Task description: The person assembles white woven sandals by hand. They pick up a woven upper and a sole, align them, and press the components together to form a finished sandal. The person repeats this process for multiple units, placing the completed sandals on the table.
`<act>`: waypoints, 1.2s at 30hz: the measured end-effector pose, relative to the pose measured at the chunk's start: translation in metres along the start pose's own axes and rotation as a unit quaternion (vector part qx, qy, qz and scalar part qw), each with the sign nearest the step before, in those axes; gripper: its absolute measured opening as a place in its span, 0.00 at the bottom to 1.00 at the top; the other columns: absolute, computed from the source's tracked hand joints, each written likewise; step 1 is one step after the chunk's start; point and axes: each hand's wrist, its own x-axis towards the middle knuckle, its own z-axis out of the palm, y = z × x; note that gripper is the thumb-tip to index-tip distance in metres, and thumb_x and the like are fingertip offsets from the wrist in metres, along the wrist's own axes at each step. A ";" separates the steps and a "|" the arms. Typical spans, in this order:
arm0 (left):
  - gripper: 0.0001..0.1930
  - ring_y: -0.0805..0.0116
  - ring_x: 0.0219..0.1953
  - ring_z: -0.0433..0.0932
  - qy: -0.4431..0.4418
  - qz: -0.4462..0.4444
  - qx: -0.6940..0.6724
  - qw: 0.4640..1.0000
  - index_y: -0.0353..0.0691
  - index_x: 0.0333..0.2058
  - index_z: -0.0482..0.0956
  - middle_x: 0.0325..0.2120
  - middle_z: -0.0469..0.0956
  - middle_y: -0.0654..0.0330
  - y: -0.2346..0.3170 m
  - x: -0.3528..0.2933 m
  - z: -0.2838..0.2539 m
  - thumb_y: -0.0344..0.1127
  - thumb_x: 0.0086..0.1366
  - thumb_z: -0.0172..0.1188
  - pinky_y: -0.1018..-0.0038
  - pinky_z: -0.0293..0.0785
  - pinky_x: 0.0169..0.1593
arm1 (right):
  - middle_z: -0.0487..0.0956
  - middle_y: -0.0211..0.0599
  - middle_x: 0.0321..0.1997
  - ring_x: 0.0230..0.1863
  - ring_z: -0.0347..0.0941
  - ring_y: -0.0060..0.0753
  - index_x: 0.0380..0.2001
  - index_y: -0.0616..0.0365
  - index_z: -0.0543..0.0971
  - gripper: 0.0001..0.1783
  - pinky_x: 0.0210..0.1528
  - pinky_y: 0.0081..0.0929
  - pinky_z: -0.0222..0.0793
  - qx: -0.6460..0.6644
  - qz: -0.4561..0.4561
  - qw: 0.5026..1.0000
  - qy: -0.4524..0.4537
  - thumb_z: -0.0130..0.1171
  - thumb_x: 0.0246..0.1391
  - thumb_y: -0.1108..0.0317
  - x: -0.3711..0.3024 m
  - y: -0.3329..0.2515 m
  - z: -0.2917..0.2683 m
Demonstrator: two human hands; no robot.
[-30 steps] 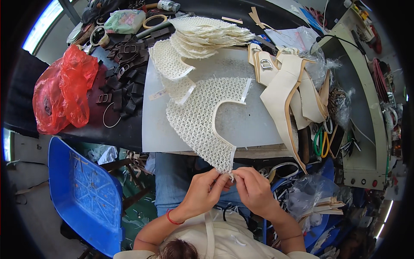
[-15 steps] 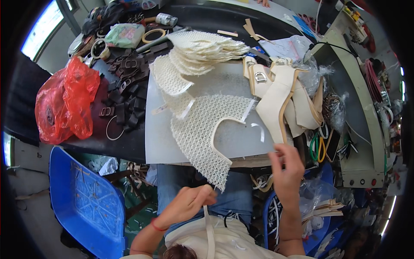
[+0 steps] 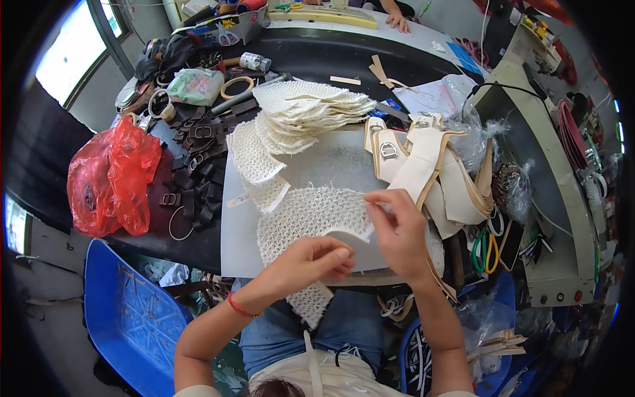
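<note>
A cream woven shoe-upper-like piece (image 3: 297, 218) with a curved inner cut-out lies on the white board (image 3: 241, 258), its near end hanging over the board's front edge. My right hand (image 3: 400, 231) pinches its far right corner between thumb and forefinger. Over the lower part of the piece, beside the cut-out, is my left hand (image 3: 307, 264). Its fingers are curled together; what they hold, if anything, is hidden. Behind the piece rests a stack of similar woven pieces (image 3: 304, 109), with a few overlapping at its left.
Cream straps with metal buckles (image 3: 413, 152) lie at the right. Dark buckled straps (image 3: 198, 145) and a red plastic bag (image 3: 112, 178) are at the left. A blue bin (image 3: 139, 317) stands below left. Another person's hand (image 3: 398, 22) rests at the far table.
Both hands have moved up over the board; the right one has taken the woven piece's far right corner. The small white strip near the straps no longer shows. The view has shifted slightly.
</note>
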 end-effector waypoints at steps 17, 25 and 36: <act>0.10 0.68 0.31 0.79 0.190 0.170 -0.063 0.965 0.25 0.36 0.74 0.31 0.78 0.52 -0.035 -0.010 0.070 0.28 0.64 0.50 0.75 0.79 0.35 | 0.75 0.38 0.38 0.33 0.72 0.38 0.37 0.63 0.78 0.14 0.36 0.31 0.67 -0.209 -0.188 0.955 0.095 0.61 0.42 0.80 -0.066 -0.052 -0.025; 0.07 0.68 0.27 0.80 0.253 0.271 0.107 0.923 0.27 0.36 0.75 0.25 0.79 0.53 -0.046 -0.013 0.073 0.24 0.59 0.54 0.77 0.76 0.30 | 0.80 0.43 0.36 0.36 0.77 0.41 0.32 0.65 0.78 0.11 0.38 0.28 0.70 -0.102 -0.118 0.988 -0.023 0.61 0.41 0.82 -0.069 -0.050 -0.028; 0.06 0.64 0.17 0.76 0.267 0.317 0.325 0.850 0.32 0.30 0.76 0.18 0.76 0.53 -0.029 -0.033 0.063 0.25 0.51 0.59 0.73 0.71 0.21 | 0.78 0.43 0.34 0.33 0.75 0.42 0.31 0.67 0.77 0.14 0.36 0.30 0.71 -0.061 -0.173 0.982 -0.043 0.62 0.34 0.83 -0.075 -0.045 -0.019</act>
